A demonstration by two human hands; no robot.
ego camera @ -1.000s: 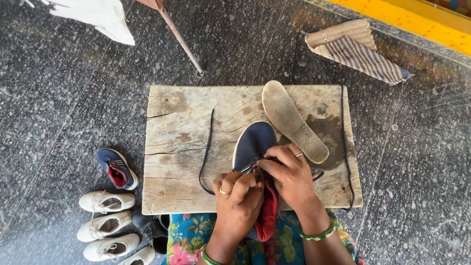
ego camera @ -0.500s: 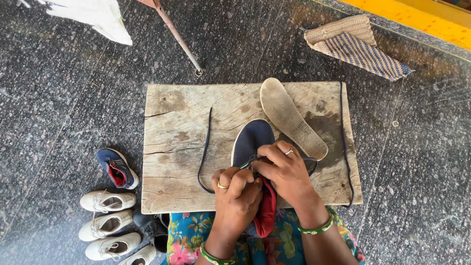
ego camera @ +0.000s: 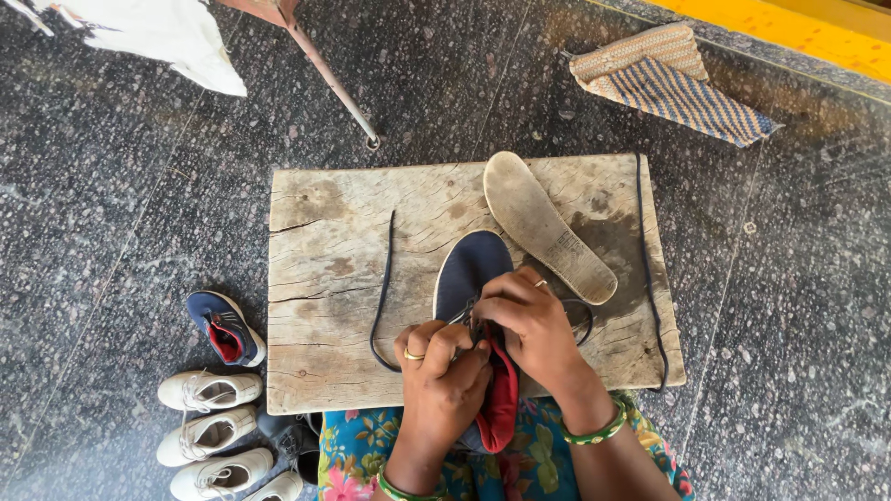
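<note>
A dark blue shoe with a red lining lies toe-away on a worn wooden board. My left hand grips the shoe's near side by the lace holes. My right hand pinches the dark lace at the tongue of the shoe. One loose end of the lace curves across the board to the left. A grey insole lies diagonally on the board, just right of the shoe.
A second dark lace runs along the board's right edge. On the stone floor at left lie a small blue and red shoe and several white shoes. A striped woven bag lies at the top right. A metal rod and white cloth lie at top left.
Both hands shifted slightly on the shoe's lace area; the right hand has moved a little down and left over the tongue. The shoe and insole stay put.
</note>
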